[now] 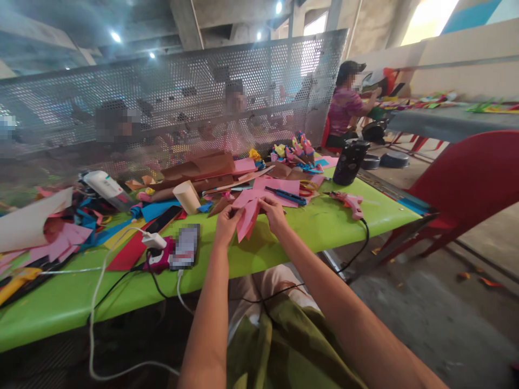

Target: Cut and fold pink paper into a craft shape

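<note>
Between my two hands is a folded piece of pink paper, its pointed end hanging down over the table's front part. My left hand pinches its left side. On the other side, the fingers of my right hand are closed on its upper right edge. Just behind the paper lie a flat pink sheet and a blue utility knife. Red-handled scissors rest beside the knife. Farther right sits a pink hot glue gun with its black cord.
A cardboard tube, a phone and a magenta power strip stand left on the green table. A black tumbler is at the right. Cords hang over the front edge. A red chair stands right; a person sits beyond.
</note>
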Demonstrator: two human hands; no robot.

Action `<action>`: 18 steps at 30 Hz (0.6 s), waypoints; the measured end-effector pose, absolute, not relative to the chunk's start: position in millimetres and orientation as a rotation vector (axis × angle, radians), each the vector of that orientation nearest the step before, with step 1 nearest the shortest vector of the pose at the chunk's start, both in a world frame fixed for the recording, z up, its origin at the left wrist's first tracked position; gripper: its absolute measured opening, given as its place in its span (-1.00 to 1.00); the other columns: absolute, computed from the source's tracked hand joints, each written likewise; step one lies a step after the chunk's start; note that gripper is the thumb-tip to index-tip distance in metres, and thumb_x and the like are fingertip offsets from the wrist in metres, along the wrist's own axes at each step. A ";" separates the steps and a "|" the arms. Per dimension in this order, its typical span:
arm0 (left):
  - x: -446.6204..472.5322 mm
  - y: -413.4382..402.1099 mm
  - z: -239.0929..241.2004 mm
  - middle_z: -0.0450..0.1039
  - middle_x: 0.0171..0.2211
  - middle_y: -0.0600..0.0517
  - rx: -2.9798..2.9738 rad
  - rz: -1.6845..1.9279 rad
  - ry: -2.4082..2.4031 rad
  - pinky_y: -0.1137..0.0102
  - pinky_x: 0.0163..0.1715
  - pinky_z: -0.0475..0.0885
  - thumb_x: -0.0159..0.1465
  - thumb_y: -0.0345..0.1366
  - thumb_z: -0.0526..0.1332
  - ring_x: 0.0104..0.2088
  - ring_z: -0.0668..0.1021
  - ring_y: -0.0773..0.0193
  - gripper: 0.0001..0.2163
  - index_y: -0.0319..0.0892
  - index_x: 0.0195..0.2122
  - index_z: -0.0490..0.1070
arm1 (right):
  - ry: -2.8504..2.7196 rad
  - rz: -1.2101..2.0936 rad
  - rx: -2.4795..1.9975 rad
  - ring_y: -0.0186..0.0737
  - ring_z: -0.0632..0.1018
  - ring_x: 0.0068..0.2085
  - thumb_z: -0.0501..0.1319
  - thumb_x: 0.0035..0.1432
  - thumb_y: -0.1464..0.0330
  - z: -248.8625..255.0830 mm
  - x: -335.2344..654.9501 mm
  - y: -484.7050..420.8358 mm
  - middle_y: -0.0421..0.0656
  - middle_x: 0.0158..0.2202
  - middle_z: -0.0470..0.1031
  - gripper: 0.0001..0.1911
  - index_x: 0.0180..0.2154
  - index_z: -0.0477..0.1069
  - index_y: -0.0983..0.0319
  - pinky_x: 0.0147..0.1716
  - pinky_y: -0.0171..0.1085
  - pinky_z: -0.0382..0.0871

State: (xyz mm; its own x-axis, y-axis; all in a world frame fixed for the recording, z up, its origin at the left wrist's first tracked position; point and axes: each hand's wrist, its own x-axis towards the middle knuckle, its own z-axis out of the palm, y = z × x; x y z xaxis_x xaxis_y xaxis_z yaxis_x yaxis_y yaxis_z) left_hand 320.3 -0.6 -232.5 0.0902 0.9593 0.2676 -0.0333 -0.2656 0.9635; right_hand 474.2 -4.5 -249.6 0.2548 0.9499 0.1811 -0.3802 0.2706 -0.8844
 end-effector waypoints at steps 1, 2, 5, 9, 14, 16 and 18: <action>320.4 -0.5 -232.5 0.43 -0.54 0.13 1.431 1.344 0.984 0.47 -0.43 0.28 -0.03 -0.09 0.50 -0.48 0.38 0.36 -0.70 -0.18 -0.49 0.51 | -0.854 1.059 -0.833 -0.31 0.35 -0.53 0.44 -0.25 0.00 -249.8 474.6 -4.5 -0.29 -0.62 0.36 -0.57 -0.61 0.36 0.15 -0.48 -0.29 0.29; 320.6 -0.6 -232.4 0.42 -0.54 0.13 1.432 1.346 0.985 0.47 -0.44 0.27 -0.02 -0.10 0.50 -0.48 0.38 0.37 -0.71 -0.18 -0.49 0.51 | -0.855 1.059 -0.836 -0.31 0.34 -0.53 0.44 -0.25 0.00 -250.1 475.0 -4.4 -0.29 -0.62 0.35 -0.57 -0.61 0.36 0.15 -0.48 -0.29 0.30; 321.6 -1.4 -231.4 0.42 -0.54 0.13 1.433 1.356 0.984 0.47 -0.42 0.28 -0.03 -0.14 0.51 -0.48 0.38 0.37 -0.73 -0.18 -0.49 0.51 | -0.853 1.058 -0.844 -0.31 0.35 -0.53 0.43 -0.21 -0.01 -251.8 476.5 -3.9 -0.29 -0.62 0.35 -0.58 -0.59 0.38 0.15 -0.47 -0.29 0.30; 322.4 -2.6 -229.7 0.39 -0.56 0.14 1.444 1.365 0.997 0.46 -0.42 0.26 -0.04 -0.21 0.52 -0.48 0.37 0.36 -0.76 -0.17 -0.50 0.50 | -0.840 1.068 -0.852 -0.27 0.39 -0.52 0.37 -0.12 -0.09 -254.0 477.2 -3.3 -0.27 -0.60 0.39 -0.54 -0.56 0.39 0.15 -0.46 -0.27 0.30; 322.6 -2.9 -230.8 0.32 -0.60 0.17 1.468 1.394 1.041 0.46 -0.46 0.20 0.00 -0.27 0.49 -0.52 0.31 0.37 -0.80 -0.17 -0.52 0.49 | -0.867 1.133 -0.854 -0.22 0.47 -0.48 0.26 -0.07 -0.22 -252.2 475.3 -5.9 -0.19 -0.53 0.50 -0.43 -0.50 0.47 0.17 -0.43 -0.24 0.34; 323.4 -3.4 -231.7 0.31 -0.61 0.17 1.484 1.402 1.058 0.46 -0.46 0.18 0.01 -0.29 0.48 -0.52 0.30 0.37 -0.82 -0.17 -0.53 0.48 | -0.899 1.121 -0.868 -0.27 0.44 -0.50 0.35 -0.13 -0.16 -250.9 474.8 -7.1 -0.22 -0.54 0.47 -0.48 -0.50 0.46 0.17 -0.45 -0.28 0.31; 324.7 -4.5 -232.1 0.32 -0.62 0.16 1.500 1.403 1.063 0.46 -0.43 0.20 0.01 -0.31 0.48 -0.51 0.32 0.36 -0.83 -0.16 -0.54 0.49 | -0.916 1.084 -0.878 -0.31 0.39 -0.51 0.46 -0.25 -0.04 -249.9 474.8 -7.7 -0.26 -0.56 0.43 -0.55 -0.54 0.44 0.16 -0.46 -0.30 0.29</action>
